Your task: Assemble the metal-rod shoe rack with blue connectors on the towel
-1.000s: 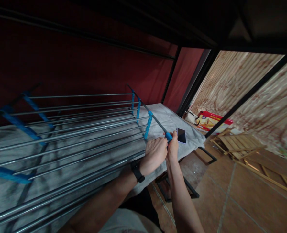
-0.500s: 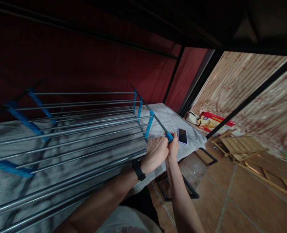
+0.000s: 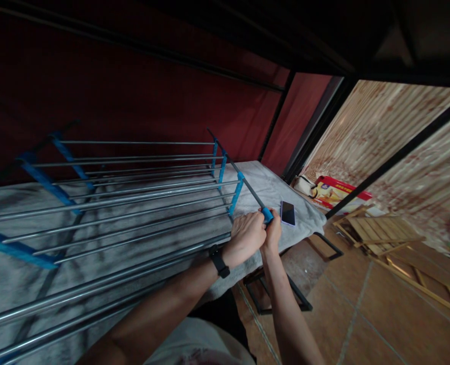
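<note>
A rack of grey metal tubes (image 3: 148, 191) with blue plastic connectors lies across a grey cloth. Both of my hands meet at its near right corner, around a blue connector (image 3: 267, 215) on the end of a dark side tube. My left hand (image 3: 246, 234), with a black watch on the wrist, is closed against the connector and the end of a long tube. Pressed to the connector's right side, my right hand (image 3: 272, 233) has its fingers wrapped round it. The hands partly hide the joint between tube and connector.
A phone (image 3: 287, 213) lies on the grey cloth (image 3: 265, 177) just right of my hands. Beyond the edge are folded wooden slats (image 3: 384, 229) on the tiled floor, a red and yellow box (image 3: 339, 190) and a white bag (image 3: 304, 186). Black frame bars (image 3: 400, 152) stand around.
The view has shifted slightly, so the rack appears a little further right. Both hands keep their hold at the same blue connector, with only slight finger movement.
</note>
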The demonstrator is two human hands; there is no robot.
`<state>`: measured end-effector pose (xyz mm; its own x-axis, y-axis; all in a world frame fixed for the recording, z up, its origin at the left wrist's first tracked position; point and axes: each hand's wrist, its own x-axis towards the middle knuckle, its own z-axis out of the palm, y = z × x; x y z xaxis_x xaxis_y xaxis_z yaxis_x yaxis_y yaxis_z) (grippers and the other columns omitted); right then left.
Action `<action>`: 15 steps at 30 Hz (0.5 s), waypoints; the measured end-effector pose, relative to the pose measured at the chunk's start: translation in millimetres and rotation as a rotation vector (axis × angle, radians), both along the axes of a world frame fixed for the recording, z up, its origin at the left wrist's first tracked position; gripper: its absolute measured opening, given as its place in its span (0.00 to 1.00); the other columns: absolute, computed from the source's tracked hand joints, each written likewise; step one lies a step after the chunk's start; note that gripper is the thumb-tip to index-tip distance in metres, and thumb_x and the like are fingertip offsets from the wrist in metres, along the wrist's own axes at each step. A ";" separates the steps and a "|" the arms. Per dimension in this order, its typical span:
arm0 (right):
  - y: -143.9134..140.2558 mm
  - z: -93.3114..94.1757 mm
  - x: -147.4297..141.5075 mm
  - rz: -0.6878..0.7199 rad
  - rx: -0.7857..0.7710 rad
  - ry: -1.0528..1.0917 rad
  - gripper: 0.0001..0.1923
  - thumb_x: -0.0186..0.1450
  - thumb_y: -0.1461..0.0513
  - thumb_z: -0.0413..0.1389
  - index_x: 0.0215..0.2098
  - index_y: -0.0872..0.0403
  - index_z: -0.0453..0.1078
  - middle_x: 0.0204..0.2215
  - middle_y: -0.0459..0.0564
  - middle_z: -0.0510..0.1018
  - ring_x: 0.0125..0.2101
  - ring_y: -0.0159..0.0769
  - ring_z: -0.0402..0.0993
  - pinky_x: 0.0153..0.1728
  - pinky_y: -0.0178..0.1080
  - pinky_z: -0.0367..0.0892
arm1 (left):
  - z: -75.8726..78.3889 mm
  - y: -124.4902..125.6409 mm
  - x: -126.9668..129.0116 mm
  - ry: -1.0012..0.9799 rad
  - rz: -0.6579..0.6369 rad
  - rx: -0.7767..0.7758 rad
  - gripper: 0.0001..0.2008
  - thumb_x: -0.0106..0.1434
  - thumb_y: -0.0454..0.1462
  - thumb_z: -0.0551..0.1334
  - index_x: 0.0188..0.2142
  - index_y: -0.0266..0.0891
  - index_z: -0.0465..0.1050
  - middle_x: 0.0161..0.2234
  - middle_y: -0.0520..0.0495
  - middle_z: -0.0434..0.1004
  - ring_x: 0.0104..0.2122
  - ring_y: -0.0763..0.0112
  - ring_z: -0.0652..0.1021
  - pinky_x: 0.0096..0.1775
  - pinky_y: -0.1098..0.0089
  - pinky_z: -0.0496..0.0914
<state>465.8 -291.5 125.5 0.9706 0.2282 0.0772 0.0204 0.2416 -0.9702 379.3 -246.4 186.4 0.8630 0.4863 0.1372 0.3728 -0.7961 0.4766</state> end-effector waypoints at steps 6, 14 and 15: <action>-1.1 7.4 -5.7 -0.013 -0.039 -0.038 0.16 0.61 0.52 0.45 0.31 0.51 0.70 0.27 0.42 0.77 0.34 0.35 0.71 0.41 0.35 0.63 | -2.9 -1.6 0.3 -0.015 -0.006 0.020 0.10 0.68 0.35 0.54 0.45 0.38 0.73 0.43 0.42 0.79 0.46 0.58 0.77 0.47 0.62 0.68; -4.3 10.9 -7.6 -0.063 -0.150 -0.151 0.13 0.61 0.53 0.47 0.30 0.50 0.69 0.28 0.43 0.77 0.36 0.36 0.70 0.41 0.36 0.61 | -5.9 -6.2 -1.0 -0.001 -0.003 0.082 0.12 0.69 0.33 0.51 0.45 0.39 0.72 0.40 0.41 0.77 0.45 0.56 0.77 0.46 0.60 0.68; -4.2 10.5 -7.5 -0.062 -0.144 -0.165 0.13 0.61 0.52 0.48 0.31 0.51 0.69 0.28 0.44 0.78 0.37 0.36 0.71 0.42 0.36 0.62 | -5.9 -6.5 -1.3 -0.001 -0.011 0.098 0.12 0.69 0.34 0.51 0.45 0.39 0.72 0.40 0.42 0.77 0.44 0.57 0.77 0.46 0.60 0.68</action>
